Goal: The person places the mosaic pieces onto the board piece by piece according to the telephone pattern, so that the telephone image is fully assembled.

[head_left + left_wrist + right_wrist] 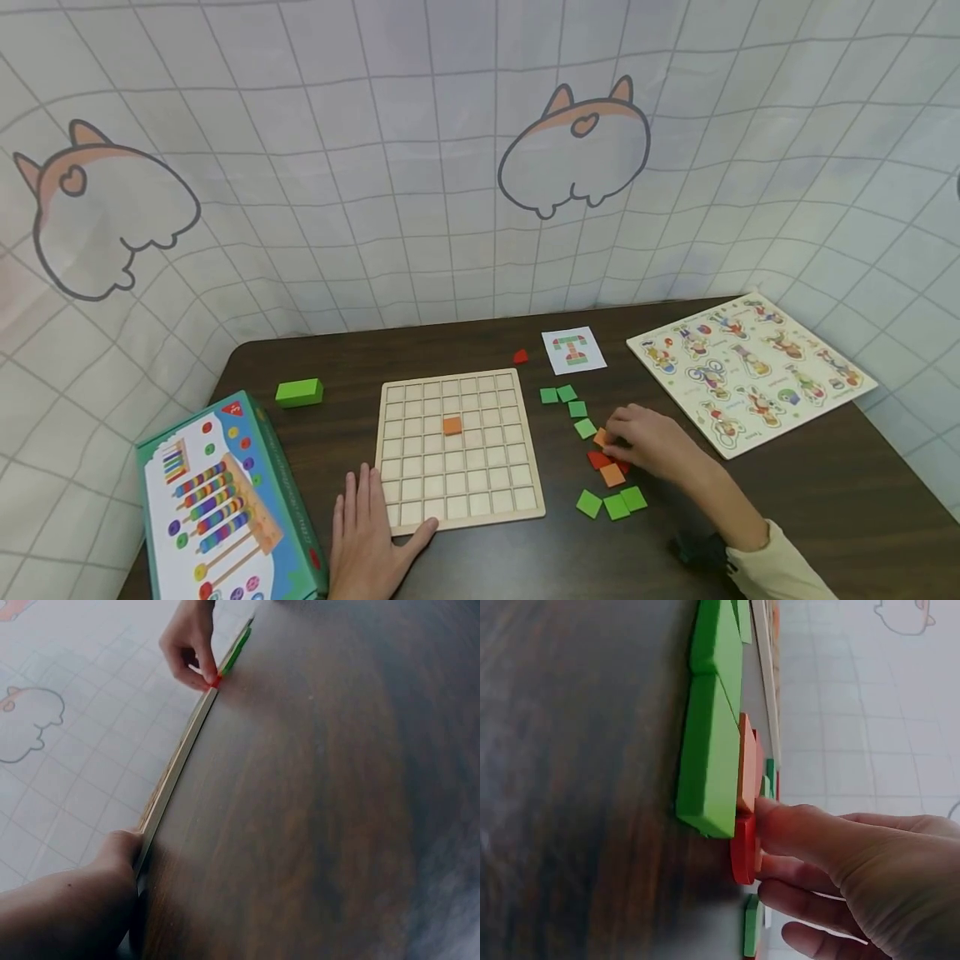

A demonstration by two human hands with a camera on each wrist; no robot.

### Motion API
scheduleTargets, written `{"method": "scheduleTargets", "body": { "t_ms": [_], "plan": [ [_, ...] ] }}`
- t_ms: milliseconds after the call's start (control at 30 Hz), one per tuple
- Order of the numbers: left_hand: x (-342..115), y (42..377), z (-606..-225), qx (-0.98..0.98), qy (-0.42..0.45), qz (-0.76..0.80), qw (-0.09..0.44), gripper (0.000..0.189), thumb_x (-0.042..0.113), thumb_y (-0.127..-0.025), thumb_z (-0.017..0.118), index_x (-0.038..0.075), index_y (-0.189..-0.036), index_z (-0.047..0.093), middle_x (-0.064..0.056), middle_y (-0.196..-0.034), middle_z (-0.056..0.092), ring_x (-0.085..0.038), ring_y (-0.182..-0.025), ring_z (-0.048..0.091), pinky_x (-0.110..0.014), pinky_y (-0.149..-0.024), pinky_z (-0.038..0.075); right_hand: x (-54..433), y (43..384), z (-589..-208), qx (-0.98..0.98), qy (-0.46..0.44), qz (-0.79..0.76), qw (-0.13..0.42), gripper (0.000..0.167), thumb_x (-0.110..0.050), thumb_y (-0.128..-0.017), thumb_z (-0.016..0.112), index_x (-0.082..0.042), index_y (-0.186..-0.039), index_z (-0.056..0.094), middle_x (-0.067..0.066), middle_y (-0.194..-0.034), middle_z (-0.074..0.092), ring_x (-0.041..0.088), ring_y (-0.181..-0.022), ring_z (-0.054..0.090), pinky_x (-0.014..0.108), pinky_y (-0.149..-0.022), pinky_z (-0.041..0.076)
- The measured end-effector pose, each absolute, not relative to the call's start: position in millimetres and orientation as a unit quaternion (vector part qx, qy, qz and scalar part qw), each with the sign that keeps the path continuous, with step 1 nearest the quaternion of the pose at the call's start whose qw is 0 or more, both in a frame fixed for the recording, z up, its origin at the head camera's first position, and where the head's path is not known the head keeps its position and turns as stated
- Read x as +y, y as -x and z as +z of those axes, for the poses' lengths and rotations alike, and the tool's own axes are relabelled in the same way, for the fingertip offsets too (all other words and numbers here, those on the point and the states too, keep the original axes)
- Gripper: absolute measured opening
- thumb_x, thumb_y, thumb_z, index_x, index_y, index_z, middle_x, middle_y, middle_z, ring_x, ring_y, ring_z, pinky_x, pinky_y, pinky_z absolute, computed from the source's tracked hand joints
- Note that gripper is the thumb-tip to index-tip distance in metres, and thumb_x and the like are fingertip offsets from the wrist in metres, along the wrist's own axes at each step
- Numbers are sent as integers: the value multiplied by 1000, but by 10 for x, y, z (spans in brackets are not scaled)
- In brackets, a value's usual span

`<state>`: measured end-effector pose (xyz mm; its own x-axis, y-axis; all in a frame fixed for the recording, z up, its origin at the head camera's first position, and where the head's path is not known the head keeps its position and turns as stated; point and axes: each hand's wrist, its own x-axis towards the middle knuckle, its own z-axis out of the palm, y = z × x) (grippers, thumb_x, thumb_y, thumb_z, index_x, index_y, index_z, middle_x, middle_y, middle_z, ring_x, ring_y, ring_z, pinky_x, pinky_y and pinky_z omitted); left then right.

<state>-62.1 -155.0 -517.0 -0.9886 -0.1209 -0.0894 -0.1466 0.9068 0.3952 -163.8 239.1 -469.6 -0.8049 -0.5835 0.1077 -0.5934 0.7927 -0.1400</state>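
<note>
A wooden grid board (459, 528) lies on the table with one orange square tile (452, 426) in a cell. My left hand (367, 533) rests flat at its near left corner, fingers straight along the side, thumb at the near edge. Right of the board, my right hand (651, 440) reaches down into the loose tiles, its curled thumb and fingers pinching an orange tile (601, 437). Red pieces (598, 459) lie under and beside those fingertips, partly hidden. Another orange tile (612, 475) is just nearer. In the right wrist view, the thumb overlaps a red piece (742, 851).
Green tiles lie behind (577, 409) and nearer (617, 507) than the right hand. A pattern card (592, 357) and a red piece (521, 357) are at the back. A picture puzzle board (720, 450) stands right; a toy box (288, 492) and green block (299, 392) are left.
</note>
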Motion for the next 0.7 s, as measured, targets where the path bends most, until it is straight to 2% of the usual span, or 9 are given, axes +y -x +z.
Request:
{"method": "scheduleTargets", "body": {
  "t_ms": [167,300,500,700],
  "plan": [
    [-1559,620,-5178,975,66,211,26,122,83,-74,53,-1,-154,15,-23,-162,12,-43,-150,7,-60,-119,9,2302,1664,-4639,-953,-278,101,64,13,-21,-78,79,-19,-89,72,-4,-89,65,9,-76,54,23,-61,47],
    [-1574,624,-5192,974,68,214,26,122,82,-74,54,-1,-154,15,-22,-162,12,-42,-150,6,-59,-119,8,1988,1725,-4505,-924,-320,189,94,17,-16,-80,77,-18,-95,72,-5,-93,66,11,-76,58,23,-62,49],
    [-1583,625,-5202,974,67,214,32,121,83,-74,52,0,-155,14,-22,-162,11,-42,-150,6,-59,-120,7,1116,1801,-4549,-861,-446,243,31,14,-16,-89,67,-16,-102,70,-4,-102,64,11,-86,62,19,-74,52],
    [-1571,613,-5193,975,64,209,29,120,84,-75,49,0,-155,14,-22,-162,11,-41,-151,6,-59,-119,8,572,1866,-4715,-860,-475,181,49,9,-18,-88,69,-16,-96,71,-3,-96,64,8,-78,58,16,-68,49]
  ]
}}
